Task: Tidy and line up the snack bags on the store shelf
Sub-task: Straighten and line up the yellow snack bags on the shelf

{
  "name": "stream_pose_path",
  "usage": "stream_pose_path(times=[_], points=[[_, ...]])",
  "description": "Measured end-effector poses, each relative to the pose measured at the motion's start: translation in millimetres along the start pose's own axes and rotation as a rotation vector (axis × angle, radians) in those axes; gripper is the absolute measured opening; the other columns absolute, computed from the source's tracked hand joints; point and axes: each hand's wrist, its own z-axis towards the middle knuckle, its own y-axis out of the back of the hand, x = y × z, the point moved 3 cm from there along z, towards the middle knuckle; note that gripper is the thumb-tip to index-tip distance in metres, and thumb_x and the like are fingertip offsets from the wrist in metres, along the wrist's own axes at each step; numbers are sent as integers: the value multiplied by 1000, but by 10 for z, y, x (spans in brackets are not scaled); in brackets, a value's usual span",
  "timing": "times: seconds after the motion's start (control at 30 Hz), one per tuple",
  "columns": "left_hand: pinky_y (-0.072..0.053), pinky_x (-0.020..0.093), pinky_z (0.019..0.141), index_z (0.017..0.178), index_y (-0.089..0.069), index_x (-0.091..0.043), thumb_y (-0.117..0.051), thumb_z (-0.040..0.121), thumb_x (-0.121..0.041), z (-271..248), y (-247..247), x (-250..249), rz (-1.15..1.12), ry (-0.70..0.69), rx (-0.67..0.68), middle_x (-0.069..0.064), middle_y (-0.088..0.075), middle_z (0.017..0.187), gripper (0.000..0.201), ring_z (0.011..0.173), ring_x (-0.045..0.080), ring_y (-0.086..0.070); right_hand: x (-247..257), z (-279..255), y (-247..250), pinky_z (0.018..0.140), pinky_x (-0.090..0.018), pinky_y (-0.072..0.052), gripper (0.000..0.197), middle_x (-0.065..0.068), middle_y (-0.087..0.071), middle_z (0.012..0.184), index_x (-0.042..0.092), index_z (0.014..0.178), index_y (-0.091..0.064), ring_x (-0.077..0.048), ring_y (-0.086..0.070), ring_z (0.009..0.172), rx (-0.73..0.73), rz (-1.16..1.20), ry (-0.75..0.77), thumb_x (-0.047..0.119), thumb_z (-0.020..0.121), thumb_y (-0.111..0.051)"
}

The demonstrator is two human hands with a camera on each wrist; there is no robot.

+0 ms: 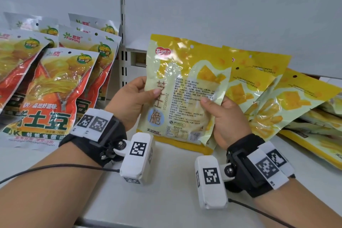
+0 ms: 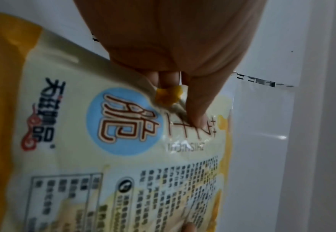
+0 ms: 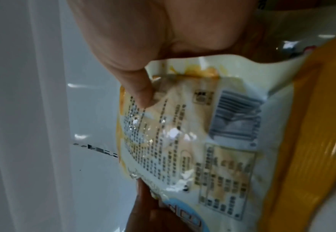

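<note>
Yellow snack bag (image 1: 185, 87) upright on white shelf (image 1: 166, 181), back label outward | left hand (image 1: 129, 100) grip pinches its left edge | right hand (image 1: 224, 118) grip pinches its right edge | yellow bags (image 1: 277, 98) lean right of it | red-orange bags (image 1: 55, 87) left of it

White shelf (image 1: 166, 181), with red potato-chip bags (image 1: 55, 89) propped in overlapping rows left of the left hand (image 1: 129, 98), yellow bags (image 1: 277, 102) leaning and stacked flat right of the right hand (image 1: 227, 120).

Head looks down; wrist views close, sharing bag (image 1: 182, 87).
</note>
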Motion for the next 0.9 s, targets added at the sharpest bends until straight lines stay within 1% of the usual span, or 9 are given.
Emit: stream_pose_path(times=[0.17,0.33,0.5,0.6,0.63,0.7,0.77,0.83,0.9], points=[[-57,25,65,99,-61,-11,-62,67,-7,-5,-8,-9,-7,-27,12,3,-75,86,33,78,16,-72,127,-2,-5,81,-32,-56,14,-1,-73,91,13,93,-65,-16,-69,90,-32,85,84,9,91,-52],[-57,27,69,106,-61,-12,-62,69,-6,-13,-17,-25,-18,-39,41,4,-75,93,38,85,19,-71,151,-2,-11,89,-42,-52,23,-3,-74,89,14,88,-69,-21,-68,90,-24,197,47,11,94,-47],[-57,27,66,99,-64,-12,-61,67,-3,-17,-20,-25,-66,-46,57,5,-75,88,34,80,18,-71,142,4,4,83,-37,-53,37,1,-75,84,22,71,-77,-13,-71,83,0,251,38,13,93,-49],[-57,27,62,94,-66,-12,-60,68,-2,-12,-11,-24,-84,-49,39,5,-75,84,29,75,18,-72,142,11,-5,92,-41,-50,20,-3,-74,93,18,81,-76,-18,-69,94,26,265,36,19,84,-56],[-57,27,61,93,-66,-12,-60,71,-1,-6,-2,-24,-92,-53,21,5,-75,82,26,73,18,-71,139,12,-10,89,-40,-52,17,-4,-74,93,18,83,-74,-19,-68,93,39,253,35,19,82,-57],[-56,24,57,92,-66,-11,-54,83,2,4,24,-35,-123,-69,-28,4,-74,78,20,68,16,-71,124,19,5,75,-31,-54,21,2,-73,81,22,75,-72,-13,-68,78,12,177,37,13,86,-56],[-54,21,55,93,-65,-11,-49,91,-1,20,64,-49,-149,-91,-86,3,-74,77,19,66,13,-70,116,22,34,62,-24,-50,27,2,-67,72,21,73,-66,-10,-62,65,-58,103,51,5,89,-53],[-55,24,59,96,-65,-11,-49,93,-5,30,106,-74,-175,-106,-141,4,-74,81,17,71,15,-71,128,13,44,62,-27,-43,23,-4,-58,71,16,73,-59,-14,-53,62,-105,62,73,0,88,-53],[-57,30,65,103,-63,-9,-50,92,-8,38,136,-97,-197,-114,-185,7,-74,88,16,78,19,-71,121,12,53,61,-27,-41,29,-6,-54,67,17,66,-58,-15,-49,59,-107,49,78,-2,87,-53]])
